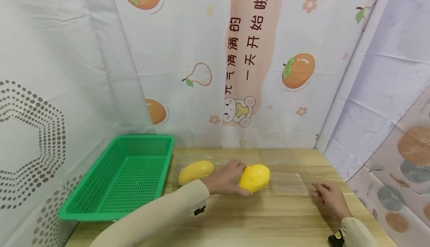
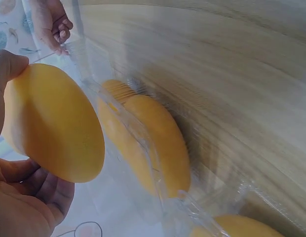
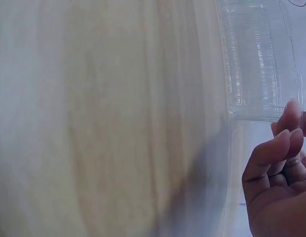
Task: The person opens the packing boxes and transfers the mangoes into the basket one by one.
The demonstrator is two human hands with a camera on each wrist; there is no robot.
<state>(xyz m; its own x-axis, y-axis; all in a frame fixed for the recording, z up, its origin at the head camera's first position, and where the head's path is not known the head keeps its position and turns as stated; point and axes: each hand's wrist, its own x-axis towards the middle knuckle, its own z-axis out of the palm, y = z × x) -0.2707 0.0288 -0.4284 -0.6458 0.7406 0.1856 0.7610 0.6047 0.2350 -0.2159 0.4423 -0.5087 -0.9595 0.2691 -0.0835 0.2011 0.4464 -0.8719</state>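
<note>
My left hand (image 1: pixel 228 178) grips a yellow mango (image 1: pixel 255 178) between thumb and fingers, raised above a transparent plastic box. In the left wrist view two mangoes (image 2: pixel 160 143) lie side by side in that box, below and beside the held mango; in the head view the hand hides them. Another mango (image 1: pixel 196 171) rests in a box farther left. My right hand (image 1: pixel 330 198) hovers near the right end of the transparent box (image 1: pixel 289 183), fingers loosely bent, with nothing seen in them. Whether its fingertips touch the plastic rim I cannot tell.
A green slotted basket (image 1: pixel 168 165) stands on the left of the wooden table (image 1: pixel 255 224). Open transparent lids (image 1: pixel 275 156) lean toward the back. A printed curtain (image 1: pixel 201 34) closes off the far side, and more cloth hangs left and right.
</note>
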